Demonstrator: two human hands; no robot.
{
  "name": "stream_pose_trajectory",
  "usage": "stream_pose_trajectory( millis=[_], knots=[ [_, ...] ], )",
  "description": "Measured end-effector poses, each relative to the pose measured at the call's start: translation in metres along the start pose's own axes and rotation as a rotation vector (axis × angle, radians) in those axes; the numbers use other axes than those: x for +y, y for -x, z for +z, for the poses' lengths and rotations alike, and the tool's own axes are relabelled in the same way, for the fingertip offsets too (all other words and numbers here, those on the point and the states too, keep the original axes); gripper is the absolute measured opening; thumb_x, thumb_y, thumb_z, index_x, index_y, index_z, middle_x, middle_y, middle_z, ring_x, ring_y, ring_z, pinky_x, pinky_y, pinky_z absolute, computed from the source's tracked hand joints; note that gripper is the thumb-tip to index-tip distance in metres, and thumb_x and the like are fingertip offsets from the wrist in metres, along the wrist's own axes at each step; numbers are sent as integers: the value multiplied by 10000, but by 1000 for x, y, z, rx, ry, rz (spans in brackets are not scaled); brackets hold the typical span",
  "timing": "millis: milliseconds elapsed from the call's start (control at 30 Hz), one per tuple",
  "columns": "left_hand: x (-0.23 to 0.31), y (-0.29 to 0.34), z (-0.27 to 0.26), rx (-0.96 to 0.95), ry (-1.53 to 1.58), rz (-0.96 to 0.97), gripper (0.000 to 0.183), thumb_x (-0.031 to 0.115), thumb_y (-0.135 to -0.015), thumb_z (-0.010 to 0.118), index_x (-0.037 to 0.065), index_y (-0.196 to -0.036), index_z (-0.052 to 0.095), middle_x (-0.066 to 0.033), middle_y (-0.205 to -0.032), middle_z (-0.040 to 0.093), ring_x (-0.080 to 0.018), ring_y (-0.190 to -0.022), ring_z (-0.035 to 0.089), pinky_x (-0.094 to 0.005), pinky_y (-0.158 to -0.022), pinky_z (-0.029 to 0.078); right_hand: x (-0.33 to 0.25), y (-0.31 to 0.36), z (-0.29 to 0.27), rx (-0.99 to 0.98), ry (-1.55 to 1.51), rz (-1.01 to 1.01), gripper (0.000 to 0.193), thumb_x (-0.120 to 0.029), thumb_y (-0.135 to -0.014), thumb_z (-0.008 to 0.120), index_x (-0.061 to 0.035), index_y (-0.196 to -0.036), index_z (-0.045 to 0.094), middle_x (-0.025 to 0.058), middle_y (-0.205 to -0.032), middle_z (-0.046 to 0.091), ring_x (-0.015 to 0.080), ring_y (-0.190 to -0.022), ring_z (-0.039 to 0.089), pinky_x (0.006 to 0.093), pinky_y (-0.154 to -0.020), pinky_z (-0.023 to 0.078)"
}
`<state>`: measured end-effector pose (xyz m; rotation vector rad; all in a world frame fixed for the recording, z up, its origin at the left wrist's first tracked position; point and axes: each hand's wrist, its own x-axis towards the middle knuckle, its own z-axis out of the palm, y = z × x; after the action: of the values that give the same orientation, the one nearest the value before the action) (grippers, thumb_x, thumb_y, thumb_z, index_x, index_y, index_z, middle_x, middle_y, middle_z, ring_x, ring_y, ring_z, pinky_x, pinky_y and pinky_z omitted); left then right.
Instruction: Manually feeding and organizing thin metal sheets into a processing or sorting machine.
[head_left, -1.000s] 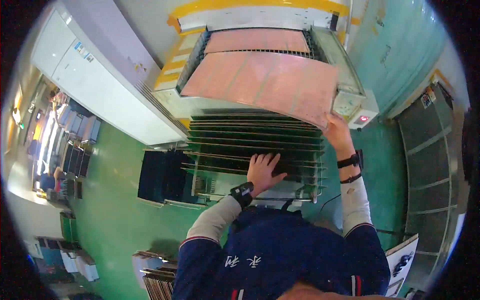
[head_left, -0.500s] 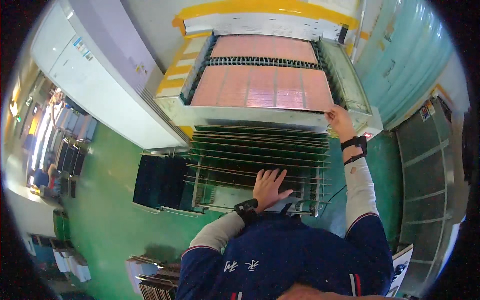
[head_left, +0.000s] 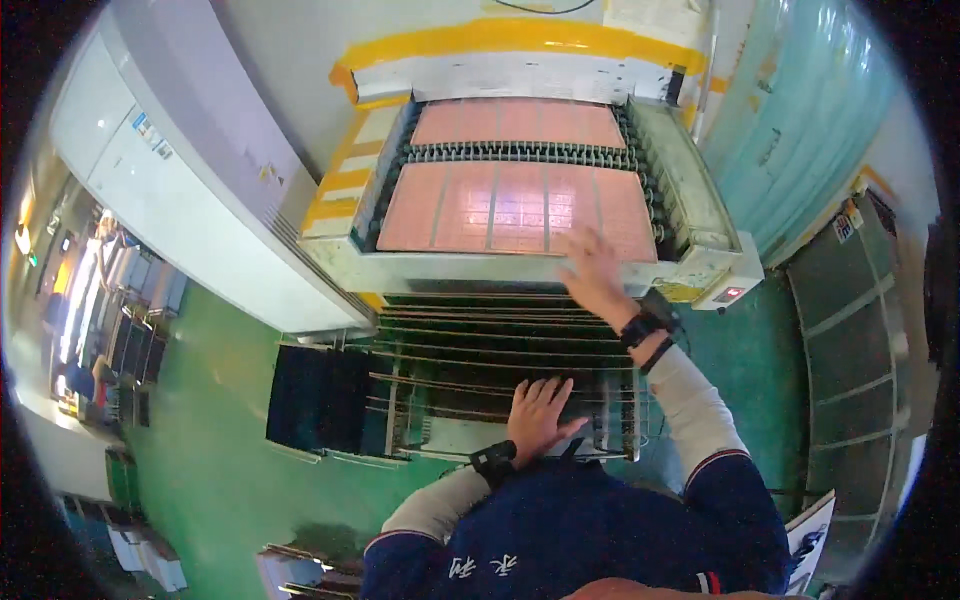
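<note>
My left hand [head_left: 540, 415] is spread flat against the nearest dark panel [head_left: 480, 385] in a wire rack [head_left: 395, 420] of upright panels. Blurred by motion, my right hand [head_left: 595, 268] hovers with its fingers apart near the front edge of a copper-pink panel [head_left: 430, 205]; whether it touches that panel I cannot tell. Pale stripes cross this panel, which lies flat on the rollers of a conveyor machine [head_left: 450, 270]. Farther back on the rollers lies a second copper-pink panel [head_left: 515, 125].
Left of the rack stands another rack with dark panels [head_left: 310, 400]. A tall white cabinet [head_left: 170, 170] borders the machine on the left. Grey framed screens [head_left: 850, 380] lean at the right, below translucent sheeting [head_left: 800, 130]. More boards [head_left: 290, 570] stand at the lower left.
My right hand has left the near panel's right front corner and moved left along its front edge, its fingers now spread. My left hand stays at the rack. The view has tilted up slightly.
</note>
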<state>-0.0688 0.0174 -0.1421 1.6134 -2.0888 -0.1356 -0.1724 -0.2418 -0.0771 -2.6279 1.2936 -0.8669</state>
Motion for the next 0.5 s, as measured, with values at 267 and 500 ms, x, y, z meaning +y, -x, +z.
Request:
stream_pose_trajectory(
  millis=[267,500],
  knots=[
    [0,-2,-2,-2,15,-13,759,633,-853,645,105,-1394,582,-129,-1311,618,-332,-1228,560,-532,-1124,349,-5,-24,41,-92,91,-53,619,-365,-889,690,-171,-1448,510,168,-1549,418,417,-1424,367,598,-1123,293],
    [-1,-10,-3,-30,45,-20,726,566,-870,666,64,-1386,575,-151,-1310,597,-345,-1219,521,-538,-1089,353,12,-51,52,-60,109,-18,580,-442,-910,669,-196,-1419,538,167,-1509,473,431,-1416,376,603,-1126,298]
  ],
)
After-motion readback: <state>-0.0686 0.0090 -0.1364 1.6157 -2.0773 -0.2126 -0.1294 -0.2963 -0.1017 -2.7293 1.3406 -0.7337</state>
